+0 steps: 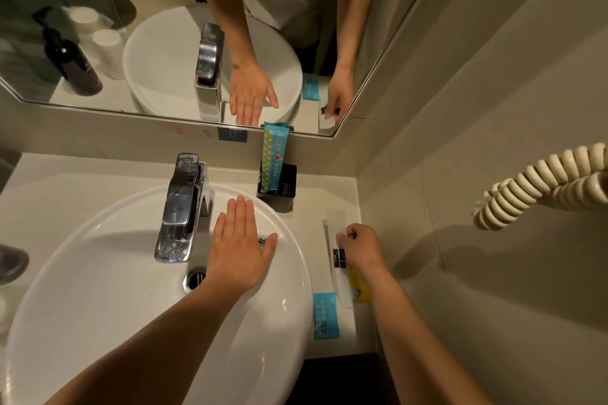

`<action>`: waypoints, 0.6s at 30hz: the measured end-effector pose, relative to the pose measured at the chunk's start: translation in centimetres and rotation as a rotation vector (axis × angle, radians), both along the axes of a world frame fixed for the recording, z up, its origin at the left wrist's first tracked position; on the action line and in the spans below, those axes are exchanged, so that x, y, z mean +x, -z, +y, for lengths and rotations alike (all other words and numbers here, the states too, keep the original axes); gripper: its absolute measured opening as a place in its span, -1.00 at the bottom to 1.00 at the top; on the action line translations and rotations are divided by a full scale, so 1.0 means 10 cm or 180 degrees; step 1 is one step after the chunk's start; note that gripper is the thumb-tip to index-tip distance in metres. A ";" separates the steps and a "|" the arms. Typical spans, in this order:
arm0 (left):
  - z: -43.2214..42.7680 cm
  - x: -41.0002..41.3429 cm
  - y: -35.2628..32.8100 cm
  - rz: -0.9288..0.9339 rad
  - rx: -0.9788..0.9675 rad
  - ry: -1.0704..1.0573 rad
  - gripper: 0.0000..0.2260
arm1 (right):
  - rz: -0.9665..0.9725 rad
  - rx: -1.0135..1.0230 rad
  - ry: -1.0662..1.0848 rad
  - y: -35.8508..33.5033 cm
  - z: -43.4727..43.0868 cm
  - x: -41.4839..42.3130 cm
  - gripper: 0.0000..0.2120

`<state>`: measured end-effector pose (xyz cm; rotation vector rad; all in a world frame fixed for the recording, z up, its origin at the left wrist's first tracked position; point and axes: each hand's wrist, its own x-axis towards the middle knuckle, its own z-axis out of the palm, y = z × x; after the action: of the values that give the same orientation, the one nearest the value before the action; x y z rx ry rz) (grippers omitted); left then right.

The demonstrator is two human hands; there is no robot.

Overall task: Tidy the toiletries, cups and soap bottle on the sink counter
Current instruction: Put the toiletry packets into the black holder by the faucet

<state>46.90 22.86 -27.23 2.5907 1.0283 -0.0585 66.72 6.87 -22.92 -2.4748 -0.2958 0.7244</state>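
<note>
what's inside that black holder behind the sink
A tall blue and yellow-green sachet stands upright in the black holder, sticking well above its rim. A dark divider or compartment shows beside it. The holder's bottom is in shadow, so anything lower down cannot be seen.

The left hand (238, 248) is stretched forward on a bare, extended forearm, palm down, fingers straight and close together, thumb spread to the side. The right hand (360, 248) is curled into a loose fist, fingertips pinched, wrist bent slightly inward, forearm bare.
</note>
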 end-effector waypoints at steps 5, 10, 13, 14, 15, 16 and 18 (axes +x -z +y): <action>-0.01 0.00 -0.02 -0.0009 -0.0009 -0.0015 -0.23 | -0.0211 0.0812 0.0153 -0.38 0.03 -0.05 -0.78; -0.02 0.00 -0.05 -0.0001 0.0024 -0.0017 -0.23 | -0.0319 0.1594 -0.0129 -0.89 0.31 -0.10 -0.88; -0.01 0.00 -0.06 -0.0022 -0.0028 -0.0017 -0.24 | -0.0439 0.1969 -0.0308 -1.15 0.54 -0.09 -0.90; -0.02 -0.01 -0.07 -0.0027 -0.0043 -0.0013 -0.24 | -0.0470 0.2091 -0.0347 -1.21 0.63 -0.08 -0.91; -0.02 -0.01 -0.07 -0.0023 -0.0049 -0.0007 -0.24 | -0.0490 0.2204 -0.0370 -1.25 0.71 -0.08 -0.91; -0.02 -0.01 -0.07 -0.0017 -0.0039 -0.0004 -0.24 | -0.0497 0.2304 -0.0381 -1.28 0.80 -0.08 -0.91; -0.02 0.00 -0.08 -0.0018 -0.0039 -0.0010 -0.24 | -0.0478 0.2466 -0.0397 -1.30 0.96 -0.08 -0.90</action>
<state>46.92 22.71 -26.46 2.5765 1.0268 -0.0564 65.93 16.44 -9.94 -1.7770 -0.6523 0.3648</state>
